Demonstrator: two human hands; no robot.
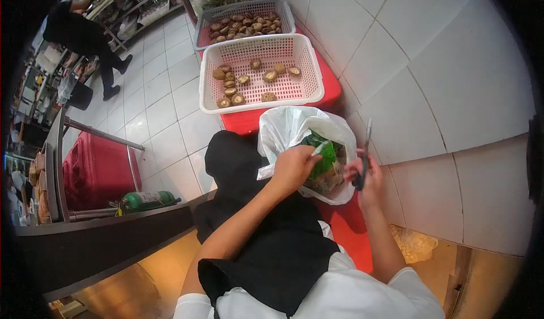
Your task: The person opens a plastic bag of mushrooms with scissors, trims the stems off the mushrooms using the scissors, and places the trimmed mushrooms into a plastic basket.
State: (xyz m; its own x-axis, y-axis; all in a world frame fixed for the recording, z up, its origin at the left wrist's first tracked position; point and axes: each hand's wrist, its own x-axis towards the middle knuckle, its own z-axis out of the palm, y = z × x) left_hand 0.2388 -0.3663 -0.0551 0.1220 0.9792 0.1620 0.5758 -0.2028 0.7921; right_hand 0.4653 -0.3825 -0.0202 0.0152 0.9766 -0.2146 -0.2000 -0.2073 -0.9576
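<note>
My left hand [294,169] is closed in a pinch over a bin lined with a white plastic bag [283,127]. A small pale piece [321,147] shows at its fingertips, too blurred to name. Below it, inside the bag, lies bright green material [324,165], leaf or plastic, among brownish scraps. My right hand [371,183] grips black-handled scissors [359,180] at the bag's right rim, blades pointing up. Ahead of the bag stands a white perforated basket [309,95] with several shiitake mushrooms [270,76] scattered in it.
Behind it, a grey basket [199,35] holds many more mushrooms [249,24]. Both rest on a red surface [330,84]. A tiled wall [419,103] rises close on my right. At left are a green cylinder [148,200], a red container [99,169] and a person in black [79,33].
</note>
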